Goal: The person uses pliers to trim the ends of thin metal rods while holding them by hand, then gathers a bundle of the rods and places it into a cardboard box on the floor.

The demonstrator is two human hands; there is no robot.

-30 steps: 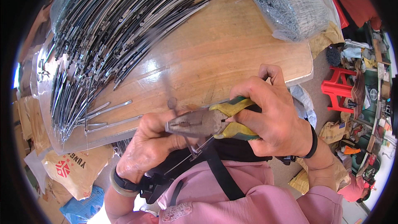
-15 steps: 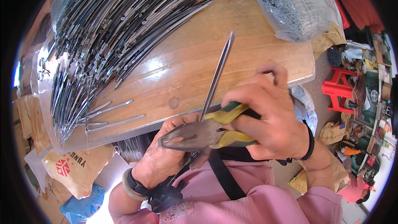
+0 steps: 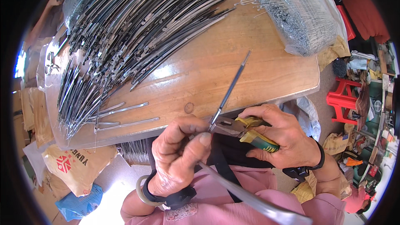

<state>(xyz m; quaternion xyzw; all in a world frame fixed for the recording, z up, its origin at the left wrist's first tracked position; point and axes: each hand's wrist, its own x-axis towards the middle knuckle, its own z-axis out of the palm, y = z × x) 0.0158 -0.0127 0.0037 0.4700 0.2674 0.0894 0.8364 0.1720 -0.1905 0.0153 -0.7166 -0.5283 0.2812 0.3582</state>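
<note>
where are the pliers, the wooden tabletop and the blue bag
Pliers [image 3: 234, 128]: head view, on the metal near the pivot.
Wooden tabletop [image 3: 204, 75]: head view, on its bare surface.
Blue bag [image 3: 80, 202]: head view, on the middle of its visible side.

- Brown paper sack [image 3: 98, 164], lower left: bold dark capitals run slantwise beside a large angular red emblem [image 3: 64, 164], with smaller red marks near its bottom edge.
- Clear plastic [image 3: 52, 87] at the left end of the surface [image 3: 200, 79]: black strokes, seemingly handwritten (too warped by the lens to make out).
- Pliers [image 3: 239, 130] in the right hand [image 3: 287, 135]: pale letters on the green part of one handle.
- Tan sack [image 3: 335, 143], right: a line of dark print, too small to read.
- Green panel, far right: a round pale emblem [image 3: 377, 106].
</note>
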